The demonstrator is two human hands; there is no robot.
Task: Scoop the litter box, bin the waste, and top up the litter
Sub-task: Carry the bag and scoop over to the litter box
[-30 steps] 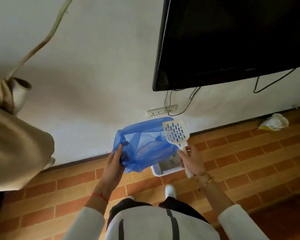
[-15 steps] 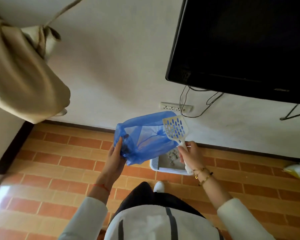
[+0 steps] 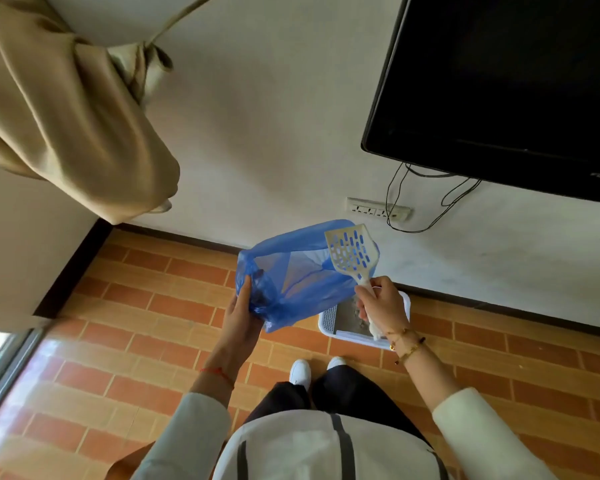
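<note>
A blue plastic bag point(image 3: 293, 278) hangs open in front of me, and my left hand point(image 3: 241, 318) grips its left edge. My right hand point(image 3: 383, 303) holds the handle of a cream slotted litter scoop point(image 3: 352, 254), whose head stands up against the bag's right rim; the same hand seems to hold that rim too. Nothing shows on the scoop's head. Below my right hand sits a white litter box point(image 3: 328, 322) on the floor, with grey litter inside, partly hidden by the bag and hand.
The brick-patterned tile floor point(image 3: 146, 327) spreads to the left and right. A black TV point(image 3: 510, 88) hangs on the wall with cables down to a socket strip point(image 3: 378, 209). A beige curtain point(image 3: 66, 112) hangs at upper left. My white shoes point(image 3: 300, 372) stand just before the box.
The view has swung left and tilted, so the curtain and TV shifted in frame. Both hands keep the bag and scoop in the same hold above the litter box.
</note>
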